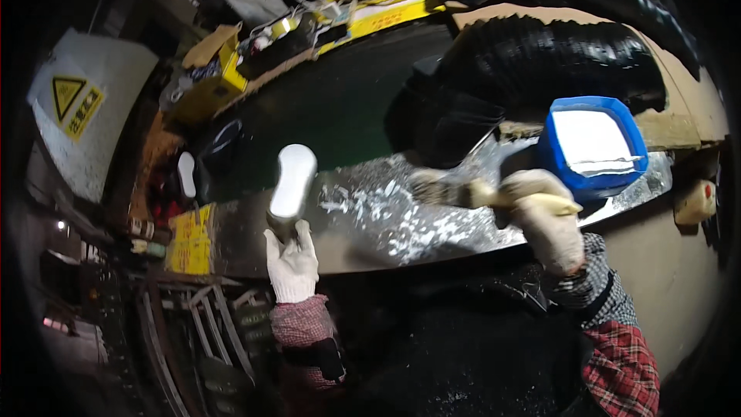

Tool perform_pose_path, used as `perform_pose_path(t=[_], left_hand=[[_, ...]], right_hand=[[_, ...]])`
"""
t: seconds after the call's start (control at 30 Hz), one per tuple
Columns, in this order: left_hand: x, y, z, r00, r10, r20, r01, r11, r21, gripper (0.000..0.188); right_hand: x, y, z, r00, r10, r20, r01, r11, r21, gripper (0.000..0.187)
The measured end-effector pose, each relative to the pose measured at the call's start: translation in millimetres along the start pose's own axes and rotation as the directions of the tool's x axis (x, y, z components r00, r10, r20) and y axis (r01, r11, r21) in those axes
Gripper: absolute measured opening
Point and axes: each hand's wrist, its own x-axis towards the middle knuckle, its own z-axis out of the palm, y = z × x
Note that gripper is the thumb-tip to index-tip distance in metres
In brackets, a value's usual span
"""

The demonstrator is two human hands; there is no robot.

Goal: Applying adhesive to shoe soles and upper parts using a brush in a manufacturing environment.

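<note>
My left hand [293, 266], in a white knitted glove, has its thumb and fingers on either side of the near end of a shoe sole [295, 174]. The sole's upward face is white, and a dark edge shows at the end between my fingers. In my right hand [544, 220], also gloved, is a paintbrush [482, 193] gripped by its pale handle. Its dark, worn bristles point left above the white-smeared metal strip. Just beyond that hand stands a blue tub [637, 147] holding a white substance.
A metal strip [332, 251] forms the near bench edge, with a dark green belt [332, 116] behind it. Another white-faced sole [186, 174] lies left. Rows of closely packed black glossy pieces [548, 62] lie at far right. Yellow boxes [220, 85] and clutter line the far side.
</note>
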Motion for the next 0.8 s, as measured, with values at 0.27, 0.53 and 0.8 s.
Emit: perform_pose_path(t=[0.27,0.53,0.8], left_hand=[[40,-178,139,0.851,-0.524,-0.047,0.491,0.759,0.428,0.074],[-2,-192,142,0.939,0.155,0.306,-0.342,0.481,0.807,0.032],[-34,-60,64,0.800,0.300,0.519,-0.497,0.816,0.296,0.044]], right_hand=[[-55,-18,-106,0.912,-0.109,-0.396,0.183,0.971,0.153,0.037],[-60,-58,-124,0.884,0.016,-0.467,0.245,0.836,0.492,0.030],[-45,-75,-134,0.716,-0.355,-0.601,0.363,0.925,-0.112,0.032]])
